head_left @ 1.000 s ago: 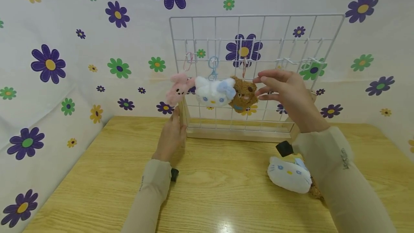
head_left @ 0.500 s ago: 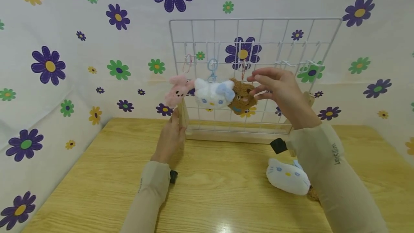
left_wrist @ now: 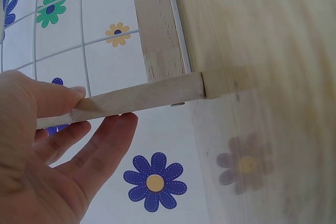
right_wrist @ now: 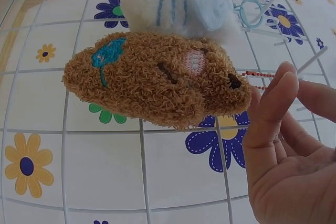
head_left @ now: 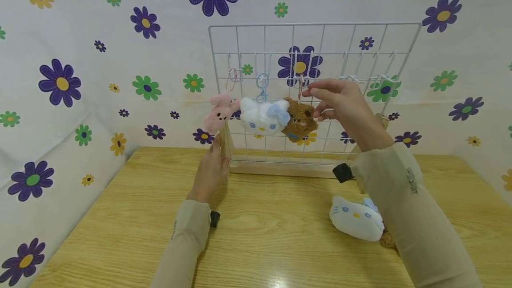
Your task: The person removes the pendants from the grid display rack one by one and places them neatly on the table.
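My left hand (head_left: 210, 170) grips the wooden leg (left_wrist: 142, 94) of the white wire grid's stand between thumb and fingers. On the grid's hooks hang a pink plush keychain (head_left: 220, 114), a white cat plush keychain (head_left: 263, 118) with a blue bow, and a brown bear plush keychain (head_left: 299, 121). My right hand (head_left: 347, 109) is at the bear's right side, fingers partly bent and spread. In the right wrist view its fingertips lie by the bear's red ball chain (right_wrist: 257, 73), hiding part of it; whether they touch the chain is unclear.
The white wire grid (head_left: 324, 154) stands at the back of the wooden table (head_left: 256, 234). Several bare white hooks (head_left: 360, 77) stick out at its right. A second white cat plush (head_left: 356, 221) lies at front right, beside a brown fuzzy thing (head_left: 387, 238) partly under the right sleeve.
My right hand has moved left, closer to the bear and its chain. My left hand keeps its grip on the stand. The view has shifted slightly.
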A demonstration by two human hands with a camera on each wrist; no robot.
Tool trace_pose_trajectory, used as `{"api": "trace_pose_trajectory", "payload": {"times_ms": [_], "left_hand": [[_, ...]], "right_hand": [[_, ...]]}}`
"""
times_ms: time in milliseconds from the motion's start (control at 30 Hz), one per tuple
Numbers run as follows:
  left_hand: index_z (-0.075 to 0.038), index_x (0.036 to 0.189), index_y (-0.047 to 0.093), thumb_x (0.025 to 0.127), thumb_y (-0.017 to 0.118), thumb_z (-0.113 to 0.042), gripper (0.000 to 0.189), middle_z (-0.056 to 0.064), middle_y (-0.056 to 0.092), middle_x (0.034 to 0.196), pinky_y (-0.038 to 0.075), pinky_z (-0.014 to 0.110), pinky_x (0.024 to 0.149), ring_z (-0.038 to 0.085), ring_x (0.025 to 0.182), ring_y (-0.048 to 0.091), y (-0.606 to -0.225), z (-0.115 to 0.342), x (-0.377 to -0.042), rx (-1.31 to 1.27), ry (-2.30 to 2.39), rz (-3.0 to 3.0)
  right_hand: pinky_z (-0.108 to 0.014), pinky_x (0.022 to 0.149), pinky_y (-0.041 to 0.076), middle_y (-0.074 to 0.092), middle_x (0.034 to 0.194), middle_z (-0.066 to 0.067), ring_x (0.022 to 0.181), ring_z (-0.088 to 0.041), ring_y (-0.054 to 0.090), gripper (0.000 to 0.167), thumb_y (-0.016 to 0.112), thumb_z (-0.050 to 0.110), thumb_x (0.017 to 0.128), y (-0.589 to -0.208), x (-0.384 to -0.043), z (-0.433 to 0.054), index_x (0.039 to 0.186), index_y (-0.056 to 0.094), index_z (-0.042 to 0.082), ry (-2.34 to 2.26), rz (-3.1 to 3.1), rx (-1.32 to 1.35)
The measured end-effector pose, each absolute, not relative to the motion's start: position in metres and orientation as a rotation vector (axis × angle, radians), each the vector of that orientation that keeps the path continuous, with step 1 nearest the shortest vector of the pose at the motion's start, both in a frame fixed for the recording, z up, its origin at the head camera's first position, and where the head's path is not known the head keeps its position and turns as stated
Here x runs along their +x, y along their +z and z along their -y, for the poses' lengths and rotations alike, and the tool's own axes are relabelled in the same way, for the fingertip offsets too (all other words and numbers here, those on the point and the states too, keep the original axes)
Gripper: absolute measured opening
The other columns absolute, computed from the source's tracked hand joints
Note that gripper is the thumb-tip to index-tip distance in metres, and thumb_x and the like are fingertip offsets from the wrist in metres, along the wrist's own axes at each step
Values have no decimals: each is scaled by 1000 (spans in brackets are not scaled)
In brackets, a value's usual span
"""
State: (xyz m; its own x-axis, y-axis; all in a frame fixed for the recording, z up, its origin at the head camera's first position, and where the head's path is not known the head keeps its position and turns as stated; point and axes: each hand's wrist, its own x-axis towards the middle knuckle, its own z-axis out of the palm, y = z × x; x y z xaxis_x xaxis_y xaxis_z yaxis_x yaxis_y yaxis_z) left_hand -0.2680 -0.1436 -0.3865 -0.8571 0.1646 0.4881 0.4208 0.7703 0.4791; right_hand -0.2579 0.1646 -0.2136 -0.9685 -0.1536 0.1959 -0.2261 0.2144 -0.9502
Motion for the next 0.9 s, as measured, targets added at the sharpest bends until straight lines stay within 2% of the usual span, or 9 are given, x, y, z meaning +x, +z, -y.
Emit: {"api": "trace_pose_trajectory", "payload": {"times_ms": [233, 400, 600, 900], "left_hand": [[11, 148, 28, 97, 63, 3, 62, 37, 49, 139, 56, 56, 91, 50, 110, 62, -386, 143, -268, -440, -836, 2544], [11, 148, 28, 97, 63, 3, 62, 38, 49, 138, 56, 55, 91, 49, 109, 63, -387, 143, -269, -446, -824, 2544], [11, 148, 27, 97, 63, 4, 63, 37, 50, 137, 57, 54, 90, 49, 108, 64, -388, 142, -269, -440, -839, 2551], [6, 145, 30, 96, 63, 6, 59, 36, 56, 128, 58, 56, 86, 49, 103, 65, -388, 142, -269, -462, -849, 2504]], "right_hand": [[-25, 66, 55, 66, 125, -8, 62, -12, 57, 37, 55, 23, 106, -214, -261, -164, 135, 57, -1, 1890, 2407, 366], [-25, 63, 54, 67, 127, -10, 58, -12, 55, 39, 56, 26, 106, -213, -263, -164, 137, 57, 3, 1870, 2448, 346], [-24, 63, 53, 64, 132, -13, 59, -12, 53, 39, 58, 28, 105, -211, -264, -161, 136, 56, 4, 1828, 2519, 317], [-25, 63, 52, 63, 121, -10, 62, -13, 53, 34, 60, 23, 104, -209, -269, -154, 129, 61, 1, 1757, 2540, 333]]}}
